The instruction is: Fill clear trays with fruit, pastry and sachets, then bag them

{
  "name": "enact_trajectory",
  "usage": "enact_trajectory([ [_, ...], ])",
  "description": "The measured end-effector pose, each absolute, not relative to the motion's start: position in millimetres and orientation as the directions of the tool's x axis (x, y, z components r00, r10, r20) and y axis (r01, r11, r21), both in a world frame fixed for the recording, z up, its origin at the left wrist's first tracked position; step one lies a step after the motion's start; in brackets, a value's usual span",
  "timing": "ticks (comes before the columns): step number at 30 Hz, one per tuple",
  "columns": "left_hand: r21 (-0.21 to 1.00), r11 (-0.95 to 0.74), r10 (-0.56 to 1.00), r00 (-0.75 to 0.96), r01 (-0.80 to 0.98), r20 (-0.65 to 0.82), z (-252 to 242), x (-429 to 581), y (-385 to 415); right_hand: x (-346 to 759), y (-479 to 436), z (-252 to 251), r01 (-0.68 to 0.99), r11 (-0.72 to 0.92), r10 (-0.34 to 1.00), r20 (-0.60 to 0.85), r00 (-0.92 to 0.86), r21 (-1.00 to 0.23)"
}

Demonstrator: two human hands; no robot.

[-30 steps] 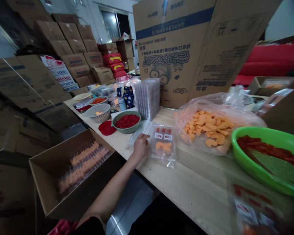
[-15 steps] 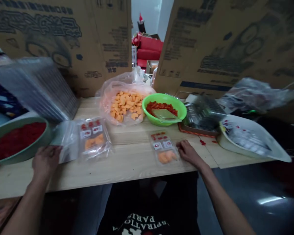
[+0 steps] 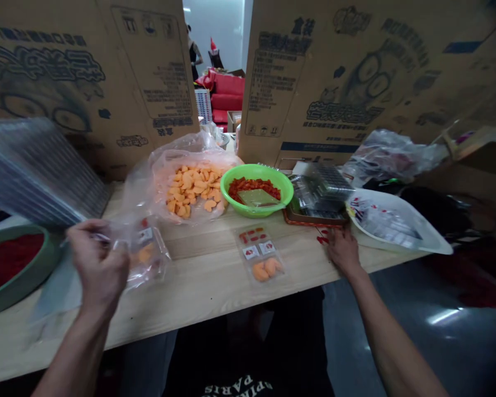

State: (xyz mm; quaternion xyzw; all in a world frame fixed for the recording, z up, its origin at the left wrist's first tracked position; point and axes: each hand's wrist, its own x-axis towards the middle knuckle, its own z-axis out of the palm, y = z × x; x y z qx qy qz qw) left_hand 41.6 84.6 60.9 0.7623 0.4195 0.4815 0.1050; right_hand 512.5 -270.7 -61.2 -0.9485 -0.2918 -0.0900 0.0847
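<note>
Your right hand (image 3: 344, 248) shifts from the filled tray (image 3: 261, 255), laid flat at 12 o'clock probably to keep its contents settled, to red pieces (image 3: 323, 239) at 2, its grip unclear. Your left hand (image 3: 101, 259), raised at 10, tightly pinches clear film (image 3: 119, 230).

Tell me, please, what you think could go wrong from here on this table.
The clear plastic in the left hand is close to the bagged tray and might catch or shift it.
The right hand is right beside loose red pieces, so it could scatter them.
The filled tray lies near the front edge of the table; a bump could push it off.
</note>
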Motion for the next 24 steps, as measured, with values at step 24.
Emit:
enact_trajectory([
  [24,0.289,-0.930,0.354,0.764,0.227,0.540,-50.7,110.4,-33.3,246.5,-122.0,-30.1,0.890,-0.347,0.908,0.133,0.398,-0.297],
])
